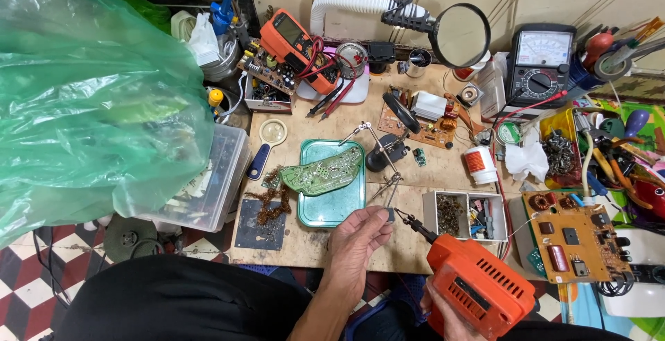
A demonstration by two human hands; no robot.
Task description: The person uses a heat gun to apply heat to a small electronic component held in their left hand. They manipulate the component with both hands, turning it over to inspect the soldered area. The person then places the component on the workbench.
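A boxy orange plastic soldering gun [479, 287] with ribbed vents fills the right hand [443, 313], whose grip is wrapped tight round its handle at the lower edge of the view; its thin dark metal tip points up and left. The left hand [357, 237] rises from below, wrist bent, its fingertips pinched shut on a tiny dark component [389, 213] just beside that tip, above the scuffed wooden worktop [325, 240]. Nearby lies a curved green circuit board [323, 172] on a smooth teal tray [331, 209]
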